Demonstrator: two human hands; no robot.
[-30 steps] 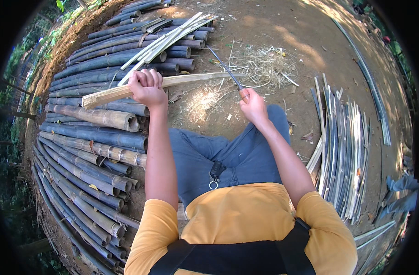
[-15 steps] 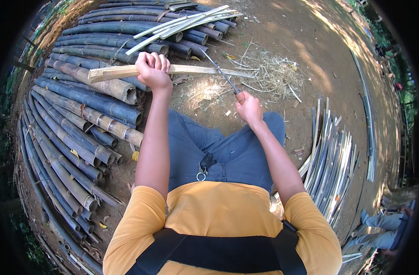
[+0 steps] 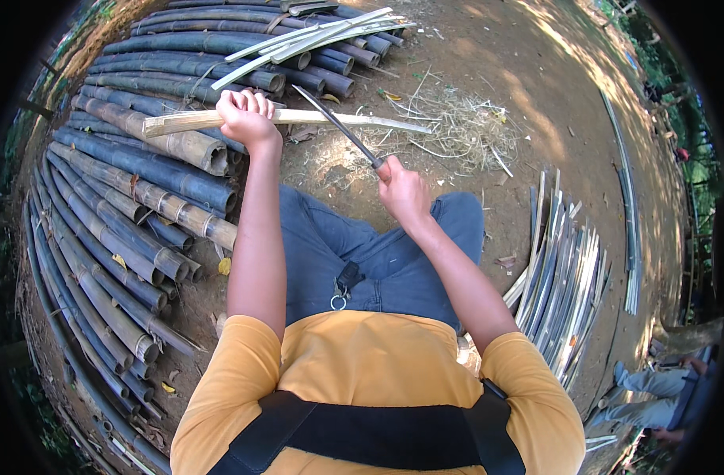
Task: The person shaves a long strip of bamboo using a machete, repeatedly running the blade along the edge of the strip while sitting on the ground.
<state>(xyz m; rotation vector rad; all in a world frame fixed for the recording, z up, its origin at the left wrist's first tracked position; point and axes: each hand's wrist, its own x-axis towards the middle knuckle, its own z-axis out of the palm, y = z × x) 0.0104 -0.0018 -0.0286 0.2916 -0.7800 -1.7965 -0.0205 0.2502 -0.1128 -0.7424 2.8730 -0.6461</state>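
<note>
My left hand (image 3: 249, 120) is closed round a pale split bamboo strip (image 3: 178, 123), which lies crosswise in front of me with its thin end to the right. In my right hand (image 3: 404, 192) is the handle of a long, narrow knife (image 3: 352, 137). Its blade slants up and to the left and crosses the strip just right of my left hand, its tip past the strip's far edge. Whether the cutting edge touches the strip I cannot tell. Beyond the strip's thin end, a heap of fine shavings (image 3: 473, 131) lies on the dirt.
Dark bamboo poles (image 3: 152, 170) are stacked along the left and far left. Pale split strips (image 3: 322, 39) rest on the far poles. A bundle of thin strips (image 3: 564, 277) lies to my right, with longer strips (image 3: 631, 206) farther out. Another person (image 3: 659, 392) is at the lower right.
My right hand has moved left and nearer to me, drawing the knife along the strip toward my left hand. My left hand still grips the strip, which has shifted slightly left in view.
</note>
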